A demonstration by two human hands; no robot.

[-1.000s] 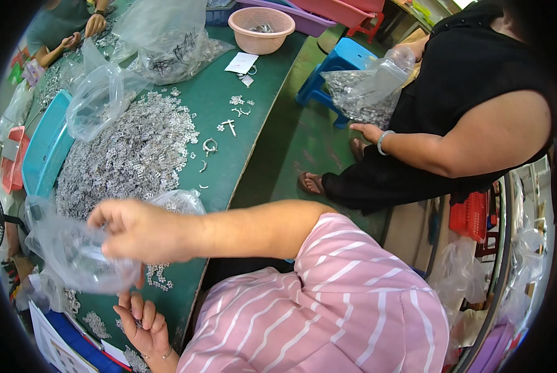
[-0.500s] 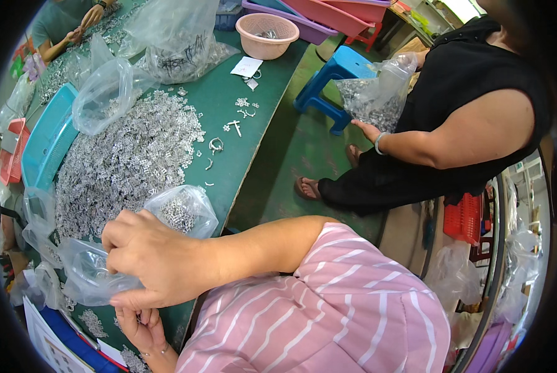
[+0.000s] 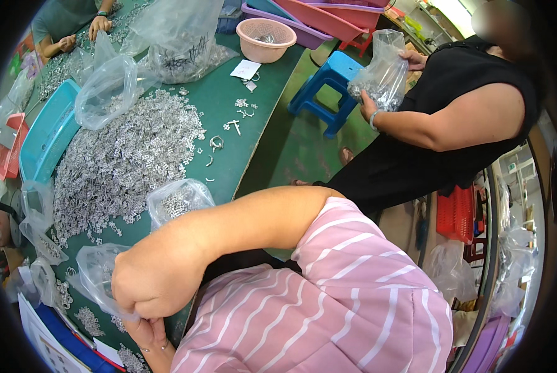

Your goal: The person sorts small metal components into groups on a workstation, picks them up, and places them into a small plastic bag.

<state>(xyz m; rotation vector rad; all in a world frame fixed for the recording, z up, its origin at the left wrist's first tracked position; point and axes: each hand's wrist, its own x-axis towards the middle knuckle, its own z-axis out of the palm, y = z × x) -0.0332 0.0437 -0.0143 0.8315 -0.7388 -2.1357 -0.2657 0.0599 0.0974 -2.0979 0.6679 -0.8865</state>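
Observation:
My right hand (image 3: 157,273) is closed, knuckles up, over the edge of a clear plastic bag (image 3: 98,267) on the near part of the table. Its fingertips are hidden, and so is whatever they hold. Just below it, my left hand (image 3: 146,329), with a thin bracelet at the wrist, pinches the bag's rim; the right hand partly covers it. A second clear bag (image 3: 180,196) with small silvery pieces in it stands beyond my right forearm. Past both bags spreads a large heap of small silvery metal pieces (image 3: 126,161).
A turquoise basket (image 3: 48,130) borders the heap. On the green table (image 3: 247,149) are a pink basket (image 3: 267,38), a big filled bag (image 3: 176,56) and loose pieces. A person in black (image 3: 465,105) holds a bag beside a blue stool (image 3: 328,93). Another person's hand (image 3: 100,26) is far left.
My right hand has curled in and moved down toward my left hand, its forearm rising over the second bag. The person in black has raised their bag with both hands.

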